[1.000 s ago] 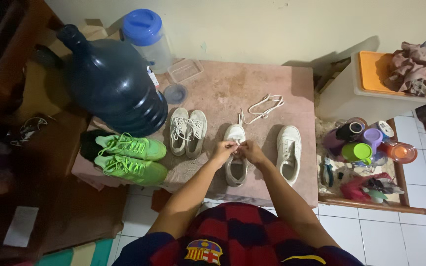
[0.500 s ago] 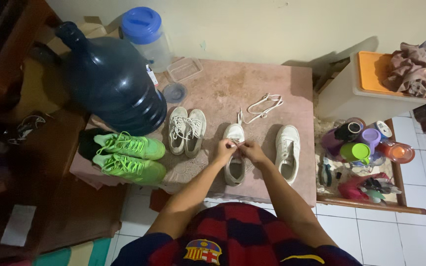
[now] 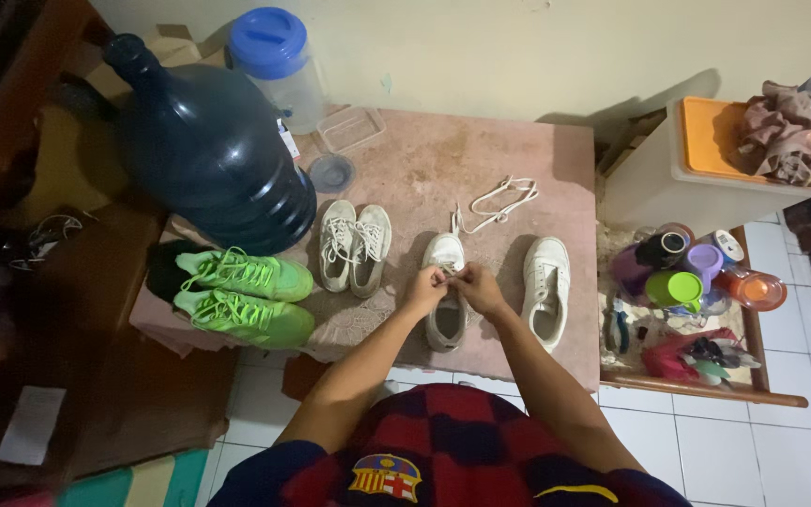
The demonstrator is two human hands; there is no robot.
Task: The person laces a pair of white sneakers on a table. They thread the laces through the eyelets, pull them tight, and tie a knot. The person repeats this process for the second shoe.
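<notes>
— Pink-topped table [image 3: 518, 150] against the wall, cluttered tray to its right. What do the hands hold?

— Both meet over the white shoe [image 3: 446, 293] near the front edge. Left hand [image 3: 424, 286] and right hand [image 3: 478, 286] are pinched narrow on its lace at the eyelets — fingertips close together, a grip suited to thin cord.

— Its mate?

— Second white shoe [image 3: 546, 289] lies just beside, toward the right edge, unlaced as far as I can tell; a loose white lace [image 3: 502, 204] lies behind.

— Other items?

— Grey sneakers [image 3: 354, 246] mid-table, green shoes [image 3: 241, 293] at the front left corner, dark water jug [image 3: 208, 150] at the back left.
</notes>
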